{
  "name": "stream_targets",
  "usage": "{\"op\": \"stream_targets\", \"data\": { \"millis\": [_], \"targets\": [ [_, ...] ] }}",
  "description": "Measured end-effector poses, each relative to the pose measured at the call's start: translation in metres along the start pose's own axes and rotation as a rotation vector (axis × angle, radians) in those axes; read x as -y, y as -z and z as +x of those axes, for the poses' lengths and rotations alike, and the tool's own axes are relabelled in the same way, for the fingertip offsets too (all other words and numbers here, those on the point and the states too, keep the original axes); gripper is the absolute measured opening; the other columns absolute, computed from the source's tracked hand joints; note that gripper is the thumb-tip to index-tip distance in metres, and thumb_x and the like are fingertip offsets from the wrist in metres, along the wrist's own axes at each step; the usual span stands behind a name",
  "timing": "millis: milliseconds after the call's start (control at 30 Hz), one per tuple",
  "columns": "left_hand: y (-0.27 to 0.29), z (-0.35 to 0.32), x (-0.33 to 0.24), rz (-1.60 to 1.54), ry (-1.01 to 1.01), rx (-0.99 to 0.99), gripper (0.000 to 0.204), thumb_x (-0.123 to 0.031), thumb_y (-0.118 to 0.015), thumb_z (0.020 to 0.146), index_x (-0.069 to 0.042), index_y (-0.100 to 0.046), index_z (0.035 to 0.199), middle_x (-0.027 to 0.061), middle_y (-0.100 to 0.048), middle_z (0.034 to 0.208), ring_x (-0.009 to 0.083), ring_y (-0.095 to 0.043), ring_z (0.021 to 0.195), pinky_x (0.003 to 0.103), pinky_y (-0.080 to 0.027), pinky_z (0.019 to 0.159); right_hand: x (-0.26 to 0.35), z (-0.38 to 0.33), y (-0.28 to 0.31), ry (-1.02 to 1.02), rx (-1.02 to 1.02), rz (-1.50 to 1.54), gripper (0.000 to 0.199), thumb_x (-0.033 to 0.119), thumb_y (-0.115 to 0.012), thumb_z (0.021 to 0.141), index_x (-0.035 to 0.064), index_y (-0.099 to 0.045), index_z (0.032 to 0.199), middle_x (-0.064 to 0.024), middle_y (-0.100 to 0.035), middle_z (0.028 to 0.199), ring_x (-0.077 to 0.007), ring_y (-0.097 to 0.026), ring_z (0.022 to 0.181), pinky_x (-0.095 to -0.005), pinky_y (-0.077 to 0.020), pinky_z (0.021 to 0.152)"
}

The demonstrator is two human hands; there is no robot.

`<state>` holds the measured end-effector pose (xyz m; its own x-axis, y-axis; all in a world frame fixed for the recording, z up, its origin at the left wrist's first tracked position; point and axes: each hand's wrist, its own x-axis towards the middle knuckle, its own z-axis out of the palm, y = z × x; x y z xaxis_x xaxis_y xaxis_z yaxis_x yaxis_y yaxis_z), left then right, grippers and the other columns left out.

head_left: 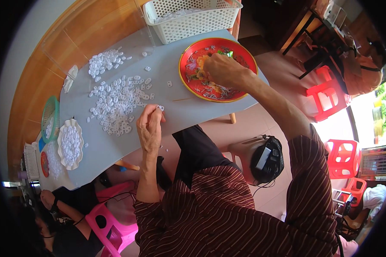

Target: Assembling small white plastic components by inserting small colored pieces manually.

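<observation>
White, a small piece [160, 108] is pinched in the left hand [149, 127] over the table [167, 64], while the right hand [225, 70], grip hidden from me, is in a red tray [185, 70] of silvery bits [209, 94] near a basket [195, 29] of white pieces [178, 16].

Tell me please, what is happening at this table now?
A person sits at a grey table, working with both hands. The left hand holds a small white piece between the fingertips, near the table's edge. The right hand reaches into a round red tray with small silvery pieces in it; its fingertips are hidden. Loose white pieces lie heaped on the table, and a white basket stands at the far side.
</observation>
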<state>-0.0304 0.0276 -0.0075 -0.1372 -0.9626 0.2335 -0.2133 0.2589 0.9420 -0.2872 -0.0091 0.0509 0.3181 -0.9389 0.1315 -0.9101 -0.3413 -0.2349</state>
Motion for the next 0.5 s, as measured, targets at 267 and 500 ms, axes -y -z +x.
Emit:
{"op": "stream_targets", "data": {
  "millis": [267,500],
  "targets": [
    [-0.003,0.000,0.001,0.042,-0.036,-0.023,0.013,-0.011,-0.052,0.085,0.001,-0.055,0.080,0.0035,-0.051,0.062,0.0094,-0.046,0.058,0.025,-0.038,0.055,0.009,0.023,0.000,-0.102,0.161,-0.107,0.015,0.008,-0.066,0.073,-0.0059,-0.064,0.078,-0.0250,-0.063,0.080,-0.0373,-0.064,0.078,-0.0446,-0.0509,0.069],
    [-0.002,-0.001,0.004,-0.001,-0.024,-0.034,0.012,-0.010,-0.052,0.085,0.000,-0.055,0.080,0.0029,-0.050,0.061,0.0084,-0.045,0.057,0.024,-0.037,0.054,0.014,0.023,-0.005,-0.072,0.148,-0.173,0.018,0.011,-0.066,0.074,-0.0064,-0.062,0.073,-0.0242,-0.062,0.077,-0.0367,-0.064,0.077,-0.0442,-0.0510,0.067]
  ]
}}
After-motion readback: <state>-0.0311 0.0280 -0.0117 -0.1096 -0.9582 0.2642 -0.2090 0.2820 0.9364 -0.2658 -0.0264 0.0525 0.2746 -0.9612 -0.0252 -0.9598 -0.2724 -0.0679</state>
